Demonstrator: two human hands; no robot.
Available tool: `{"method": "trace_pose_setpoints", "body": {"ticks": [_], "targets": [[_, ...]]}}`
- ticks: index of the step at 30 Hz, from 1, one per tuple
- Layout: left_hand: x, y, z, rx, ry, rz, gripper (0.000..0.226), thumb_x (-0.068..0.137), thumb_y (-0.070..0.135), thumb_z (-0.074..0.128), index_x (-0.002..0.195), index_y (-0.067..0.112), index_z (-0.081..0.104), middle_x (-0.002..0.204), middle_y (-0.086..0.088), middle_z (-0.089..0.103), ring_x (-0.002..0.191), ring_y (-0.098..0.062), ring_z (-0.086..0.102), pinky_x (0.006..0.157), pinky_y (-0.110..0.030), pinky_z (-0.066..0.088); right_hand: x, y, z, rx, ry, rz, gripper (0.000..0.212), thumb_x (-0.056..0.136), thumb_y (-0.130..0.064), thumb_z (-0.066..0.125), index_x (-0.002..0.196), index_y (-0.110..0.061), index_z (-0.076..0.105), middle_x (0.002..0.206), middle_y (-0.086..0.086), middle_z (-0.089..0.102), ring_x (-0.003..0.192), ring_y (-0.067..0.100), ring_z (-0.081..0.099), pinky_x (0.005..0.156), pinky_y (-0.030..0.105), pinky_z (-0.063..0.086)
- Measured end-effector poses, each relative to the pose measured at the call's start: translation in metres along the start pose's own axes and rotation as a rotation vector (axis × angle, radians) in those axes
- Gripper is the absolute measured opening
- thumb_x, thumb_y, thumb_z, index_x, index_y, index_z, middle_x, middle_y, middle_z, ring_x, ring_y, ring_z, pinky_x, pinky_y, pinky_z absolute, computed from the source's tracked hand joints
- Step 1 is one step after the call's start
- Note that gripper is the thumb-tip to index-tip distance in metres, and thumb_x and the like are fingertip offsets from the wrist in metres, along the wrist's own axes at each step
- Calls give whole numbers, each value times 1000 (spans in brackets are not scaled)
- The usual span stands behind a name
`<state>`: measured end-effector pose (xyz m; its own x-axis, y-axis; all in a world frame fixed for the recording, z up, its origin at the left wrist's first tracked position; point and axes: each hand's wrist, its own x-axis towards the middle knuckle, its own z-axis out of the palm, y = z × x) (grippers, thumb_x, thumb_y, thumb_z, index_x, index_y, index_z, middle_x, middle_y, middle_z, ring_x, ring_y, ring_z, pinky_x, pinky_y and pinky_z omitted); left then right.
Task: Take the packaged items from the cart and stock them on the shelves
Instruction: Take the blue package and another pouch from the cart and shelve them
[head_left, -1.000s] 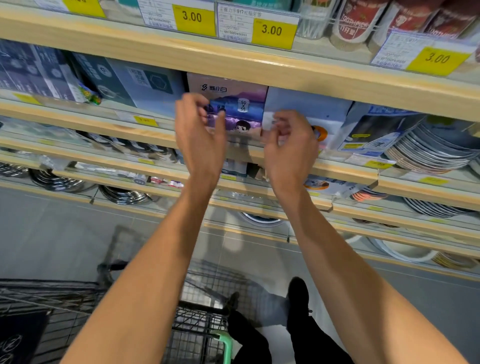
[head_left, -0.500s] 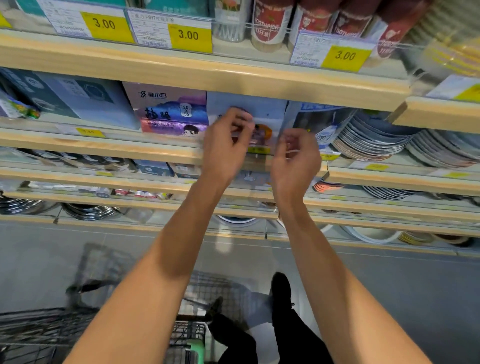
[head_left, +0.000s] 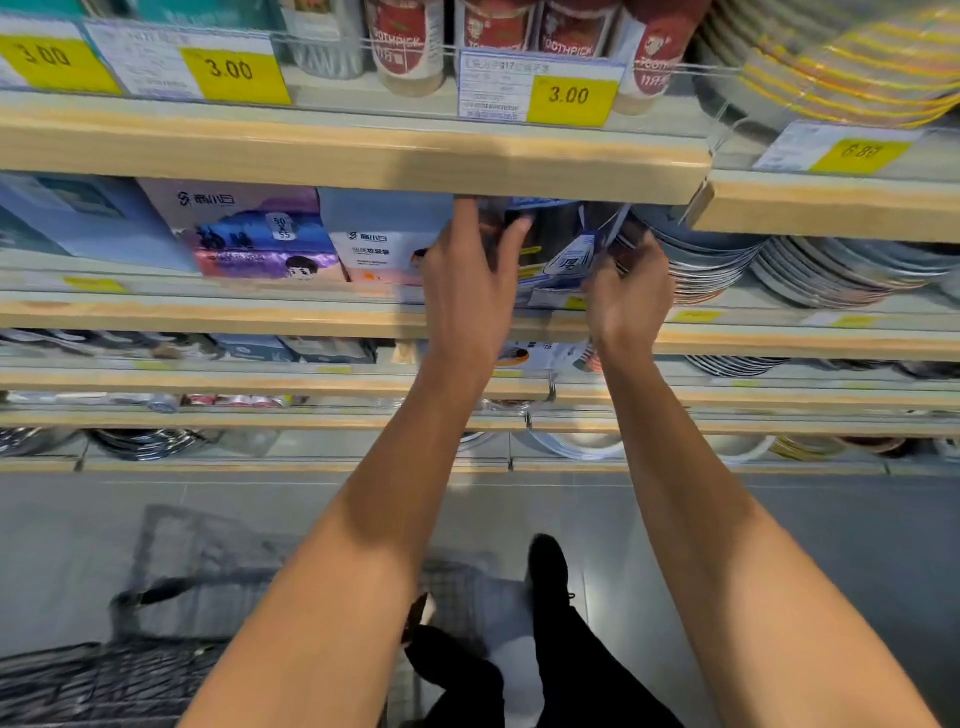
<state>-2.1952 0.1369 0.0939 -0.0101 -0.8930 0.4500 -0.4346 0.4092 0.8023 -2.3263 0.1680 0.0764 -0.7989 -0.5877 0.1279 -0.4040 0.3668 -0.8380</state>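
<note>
Both my hands reach into the second wooden shelf. My left hand grips the left edge of a blue and white packaged item that stands tilted on that shelf. My right hand holds the same package at its right side, against a stack of plates. Left of the package stand a pale blue and white pack and a pink and purple pack. The wire cart is at the bottom left, its contents blurred.
Toothpick jars and yellow 3.00 price tags line the top shelf. More plates fill the right of the second shelf. Lower shelves hold metal dishes and bowls. My legs and black shoe stand on grey floor beside the cart.
Both hands have shifted right along the shelf, from the pink and pale blue packs to the blue and white package by the plates, and closed on it. The view has panned right.
</note>
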Motion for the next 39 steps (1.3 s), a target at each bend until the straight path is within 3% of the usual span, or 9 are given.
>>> {"method": "trace_pose_setpoints", "body": {"ticks": [5, 10, 16, 20, 25, 28, 32, 36, 39], "targets": [[8, -9, 7, 5, -45, -32, 42, 91, 46, 51, 108, 7, 54, 89, -10, 71, 76, -28, 73, 66, -48, 58, 5, 6, -6, -101, -35, -37, 26, 93, -21, 58, 116, -23, 70, 110, 0, 75, 100, 22, 69, 85, 30, 52], [16, -8, 5, 20, -94, -84, 47, 84, 50, 46, 94, 6, 60, 81, -7, 75, 75, -28, 74, 69, -48, 58, 3, 8, -5, -103, -24, -12, 24, 87, -20, 57, 102, -18, 75, 97, 1, 77, 89, 23, 71, 82, 37, 56], [20, -10, 3, -3, -165, -107, 13, 92, 16, 60, 88, 4, 64, 77, -8, 77, 65, -16, 75, 70, -42, 61, -2, 14, -9, -67, -21, -26, 14, 96, -19, 61, 104, -14, 71, 94, 1, 75, 84, 15, 70, 84, 34, 58], [30, -4, 11, 32, -230, -160, 26, 90, -1, 49, 95, 4, 74, 88, -13, 77, 71, -23, 75, 71, -42, 62, -2, 14, -5, -90, -26, -49, 16, 97, -17, 59, 106, -11, 70, 95, 2, 75, 86, 16, 71, 84, 32, 57], [31, -7, 11, 27, -295, -215, 24, 95, 5, 49, 100, 9, 73, 81, -10, 73, 72, -26, 73, 72, -45, 61, 3, 12, -4, -134, -29, -47, 13, 95, -16, 60, 102, -12, 69, 96, 3, 76, 90, 19, 71, 83, 27, 50], [24, -9, -4, 114, -267, -88, 16, 97, 22, 60, 92, 6, 64, 80, -5, 74, 63, -21, 72, 67, -42, 60, -9, 10, -6, -69, 62, -57, 12, 94, -17, 61, 105, -12, 64, 92, -3, 73, 85, 15, 70, 78, 19, 45], [3, -11, -25, 27, -216, 37, 28, 97, 22, 63, 121, 9, 54, 95, 3, 70, 61, -8, 70, 64, -34, 60, -47, 0, 3, 29, 139, -167, 17, 92, -18, 62, 109, -19, 59, 105, -4, 64, 83, 15, 65, 74, 27, 51], [-6, -22, -54, 32, -140, 67, 28, 92, 26, 66, 118, 20, 58, 88, 10, 70, 76, -8, 71, 70, -38, 59, -92, -22, 31, 183, -42, -283, 8, 90, -19, 61, 97, -15, 64, 92, -1, 67, 80, 16, 64, 74, 40, 54], [-13, -43, -96, 47, -57, -55, 20, 91, 32, 65, 109, 24, 65, 89, 10, 72, 78, -6, 69, 69, -36, 58, -132, -49, 53, 293, -208, -339, 10, 93, -19, 61, 95, -12, 68, 90, -1, 69, 82, 14, 65, 76, 33, 55]]}}
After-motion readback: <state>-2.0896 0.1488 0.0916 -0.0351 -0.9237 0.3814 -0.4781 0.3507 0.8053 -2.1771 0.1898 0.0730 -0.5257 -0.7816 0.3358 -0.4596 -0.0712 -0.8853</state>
